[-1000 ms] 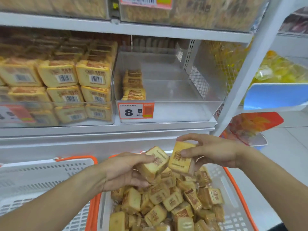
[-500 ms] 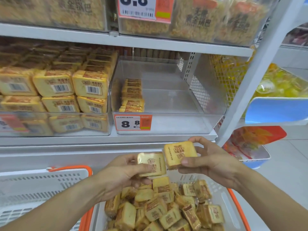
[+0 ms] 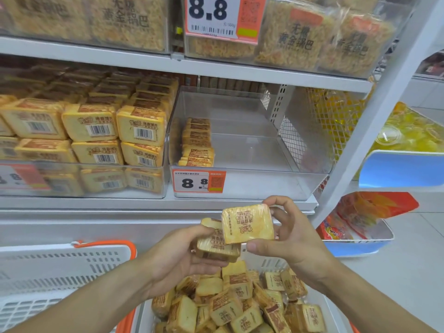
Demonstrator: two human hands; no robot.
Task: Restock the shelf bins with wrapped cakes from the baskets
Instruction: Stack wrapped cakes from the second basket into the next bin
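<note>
A wrapped cake (image 3: 247,223) sits upright and face-on in the right hand (image 3: 292,239), thumb pressed under its near lower edge and curled fingers hooked over its top and far right side, so it is pinched rather than cradled. Just to its left and slightly lower, partly overlapped by it, a small stack of cakes (image 3: 216,246) rests in the left hand (image 3: 173,258), thumb over the near top and fingers curled beneath. Both loads hang above the heaped basket (image 3: 336,316), whose loose cakes lie at all angles. The nearly bare clear bin (image 3: 252,152) lies farther away and higher up the scene, almost straight ahead of the right hand, which looks the nearer of the two; only a short row of cakes (image 3: 197,143) stands against its left wall. To the left, the neighbouring bin (image 3: 81,191) is packed full, and an empty white basket (image 3: 60,265) sits at near left.
</note>
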